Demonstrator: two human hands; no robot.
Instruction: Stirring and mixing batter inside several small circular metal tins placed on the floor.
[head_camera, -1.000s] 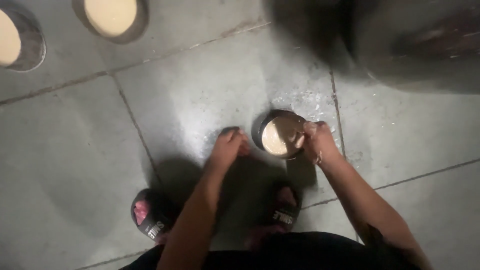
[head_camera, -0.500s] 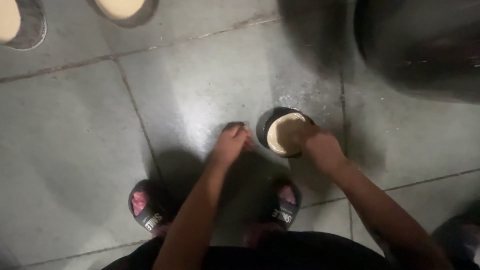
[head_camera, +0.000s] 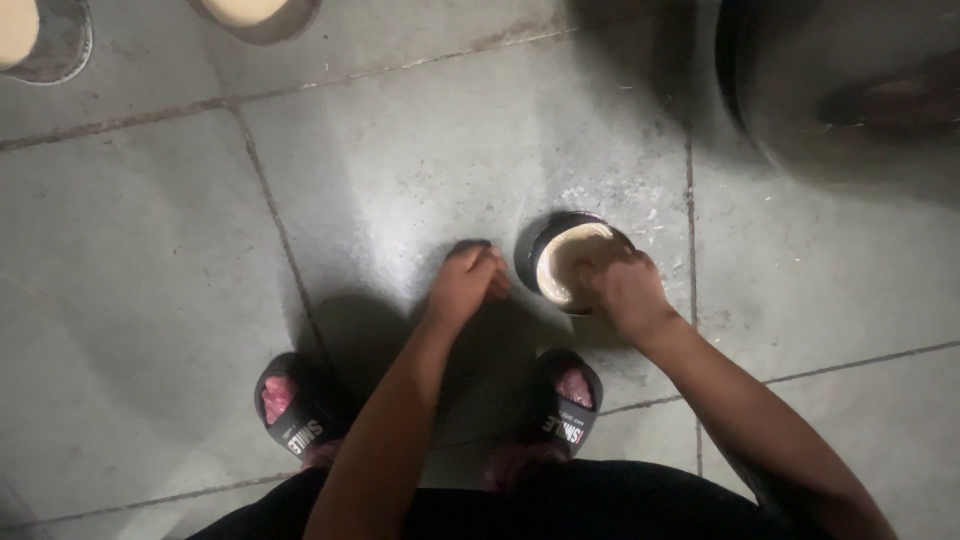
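While the right hand (head_camera: 622, 290) presses its fingers into the pale paste inside the small dark bowl (head_camera: 560, 262), grasping nothing I can make out, the left hand (head_camera: 465, 283) rests loosely curled on the floor (head_camera: 400, 150) just beside it. The bowl sits on a grey tile near a grout line. The paste looks soft and smeary; the round rim seems the firmest hold.
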